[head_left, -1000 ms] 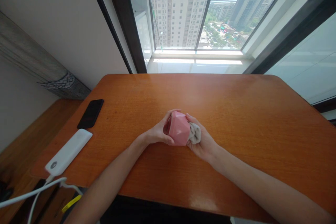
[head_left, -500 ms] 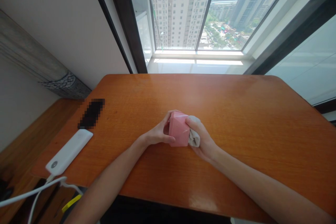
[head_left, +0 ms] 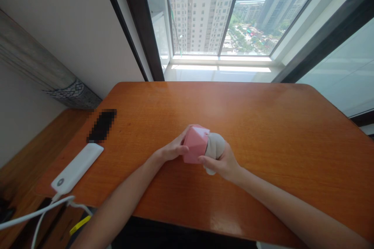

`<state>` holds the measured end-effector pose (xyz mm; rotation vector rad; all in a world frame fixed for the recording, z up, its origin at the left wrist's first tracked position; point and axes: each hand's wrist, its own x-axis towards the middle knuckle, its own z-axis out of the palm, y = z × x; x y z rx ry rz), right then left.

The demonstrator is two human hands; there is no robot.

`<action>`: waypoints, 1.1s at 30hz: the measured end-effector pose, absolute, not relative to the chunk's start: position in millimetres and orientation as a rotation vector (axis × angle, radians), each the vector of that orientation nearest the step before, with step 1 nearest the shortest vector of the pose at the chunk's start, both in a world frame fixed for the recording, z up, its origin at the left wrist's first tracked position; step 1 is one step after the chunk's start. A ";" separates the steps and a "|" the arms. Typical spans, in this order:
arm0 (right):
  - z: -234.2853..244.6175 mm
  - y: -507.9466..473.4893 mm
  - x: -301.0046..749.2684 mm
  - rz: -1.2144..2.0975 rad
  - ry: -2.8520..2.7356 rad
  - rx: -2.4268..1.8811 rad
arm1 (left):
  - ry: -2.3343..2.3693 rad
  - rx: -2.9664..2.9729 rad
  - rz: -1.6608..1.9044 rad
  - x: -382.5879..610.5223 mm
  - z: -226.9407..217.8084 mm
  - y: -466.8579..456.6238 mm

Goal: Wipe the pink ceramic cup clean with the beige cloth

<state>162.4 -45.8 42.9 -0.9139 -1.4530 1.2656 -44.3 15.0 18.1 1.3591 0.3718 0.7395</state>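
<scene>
In both hands, above the middle of the table, is a pink faceted case [head_left: 195, 144] with flat, gem-like sides. My left hand [head_left: 172, 149] grips it from the left, fingers across its near faces. A bunched grey-white cloth [head_left: 215, 146] bulges against the case's right side, and a small part of it pokes out below. My right hand [head_left: 219, 164] is shut around that cloth, with its fingers reaching the lower edge of the case. Whatever lies inside the case or the cloth is hidden.
The orange wooden table [head_left: 248, 113] has a black phone [head_left: 102, 126], blurred out, and a white power bank [head_left: 77, 168] at its left. A white cable [head_left: 35, 218] runs from the power bank over the near left corner. A large window [head_left: 201, 19] lies beyond the far edge.
The cloth now bulges as a rounder lump at the case's right side. My right hand has slid from the case's upper right to below the cloth, and the case has tilted slightly.
</scene>
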 end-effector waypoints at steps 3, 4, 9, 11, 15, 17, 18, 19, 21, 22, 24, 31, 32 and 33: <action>44.9 -45.2 162.4 1.033 -1.649 -0.825 | 0.357 1.320 0.739 -44.8 13.0 14.7; 44.7 -44.2 162.7 0.925 -1.721 -0.780 | 0.358 1.303 0.734 -44.9 11.5 14.3; 38.1 -37.9 166.0 0.448 -1.997 -0.596 | 0.390 1.248 0.704 -44.1 14.2 11.3; 35.1 -36.4 168.2 0.318 -2.108 -0.577 | 0.409 1.230 0.694 -43.8 16.4 10.9; 32.6 -32.4 174.0 0.146 -2.377 -0.505 | 0.442 1.231 0.688 -43.4 13.2 13.5; 32.4 -29.6 177.1 0.092 -2.492 -0.463 | 0.461 1.243 0.676 -43.4 10.7 15.0; 32.4 -28.3 178.4 0.080 -2.533 -0.454 | 0.473 1.249 0.671 -43.5 10.2 15.4; 32.4 -27.4 179.4 0.079 -2.562 -0.446 | 0.484 1.251 0.670 -43.6 10.4 15.4; 32.9 -26.7 180.2 0.110 -2.577 -0.438 | 0.498 1.246 0.669 -43.9 11.8 14.5; 33.6 -27.1 179.9 0.136 -2.561 -0.447 | 0.500 1.239 0.672 -44.1 12.3 13.8; 37.0 -29.6 178.2 0.210 -2.513 -0.514 | 0.502 1.218 0.688 -44.5 11.2 12.9; 61.3 -43.4 167.8 0.592 -2.306 -0.839 | 0.509 1.134 0.788 -43.0 -0.4 12.8; 62.8 -44.5 166.0 0.622 -2.273 -0.859 | 0.513 1.118 0.786 -42.4 0.0 12.6; 63.0 -45.4 164.1 0.644 -2.234 -0.884 | 0.516 1.104 0.783 -41.8 0.8 12.3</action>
